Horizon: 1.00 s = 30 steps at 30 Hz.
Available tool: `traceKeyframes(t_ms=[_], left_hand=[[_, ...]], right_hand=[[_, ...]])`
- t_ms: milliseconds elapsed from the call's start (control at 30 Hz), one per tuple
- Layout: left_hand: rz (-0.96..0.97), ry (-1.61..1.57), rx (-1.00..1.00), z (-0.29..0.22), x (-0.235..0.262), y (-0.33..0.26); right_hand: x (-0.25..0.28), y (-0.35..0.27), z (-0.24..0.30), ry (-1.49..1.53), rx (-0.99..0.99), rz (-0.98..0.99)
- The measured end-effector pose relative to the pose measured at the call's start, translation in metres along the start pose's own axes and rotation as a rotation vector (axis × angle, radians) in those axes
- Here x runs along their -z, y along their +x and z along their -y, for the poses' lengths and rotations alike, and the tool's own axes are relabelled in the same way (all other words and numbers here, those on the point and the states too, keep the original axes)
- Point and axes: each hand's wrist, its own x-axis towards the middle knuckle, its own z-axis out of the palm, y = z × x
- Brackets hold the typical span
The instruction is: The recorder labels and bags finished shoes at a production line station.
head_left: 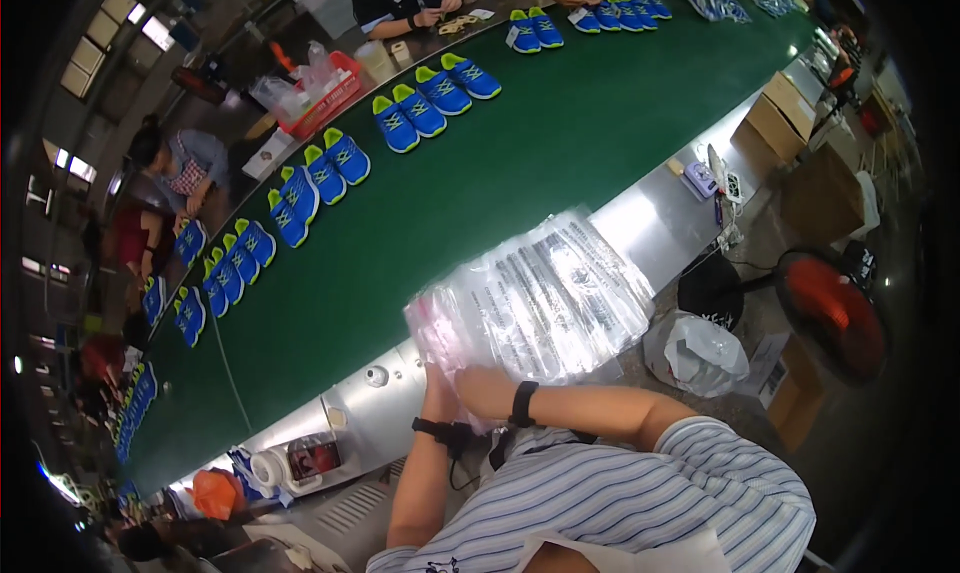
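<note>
A fanned stack of clear plastic bags (555, 298) with rows of dark print spreads in front of me, over the metal edge of the conveyor and partly over its green belt. At its near left corner, where the plastic looks pinkish, my right hand (487, 393) is closed on the bags with the fingers curled in. Right beside it, my left hand (440, 393) grips the same corner; the bags and glare hide most of its fingers. A black band circles each wrist.
Blue sneakers (395, 125) with lime linings line the far side of the green conveyor belt (400, 253). Co-workers sit beyond, near a red basket (335, 103). A cardboard box (775, 118), fan (830, 318) and white bag (695, 356) stand at right; a white-capped jar (295, 460) lies lower left.
</note>
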Motion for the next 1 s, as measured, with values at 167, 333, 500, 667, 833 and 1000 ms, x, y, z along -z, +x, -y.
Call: traceKeyframes(t_ms=[167,333,500,667,833,1000], left_hand=[[-0.065,0.123,0.012,-0.006,-0.017,-0.002],[-0.167,0.145,-0.006,-0.003,-0.003,0.004],[-0.161,0.084,0.014,-0.005,-0.027,0.011],[-0.139,0.116,0.112,-0.008,-0.012,0.016],[-0.111,0.164,0.133,-0.014,-0.012,0.012],[-0.197,0.493,-0.013,-0.012,-0.045,0.014]], right_hand=[[-0.005,-0.002,-0.014,0.027,-0.004,-0.081],[0.077,-0.039,-0.119,0.69,-0.199,-0.494],[0.082,-0.122,-0.312,0.084,-0.726,-0.629],[0.076,-0.119,-0.315,-0.152,-0.759,-0.473],[0.065,-0.105,-0.304,-0.164,-0.897,-0.527],[0.062,-0.122,-0.331,0.038,-0.826,-0.669]])
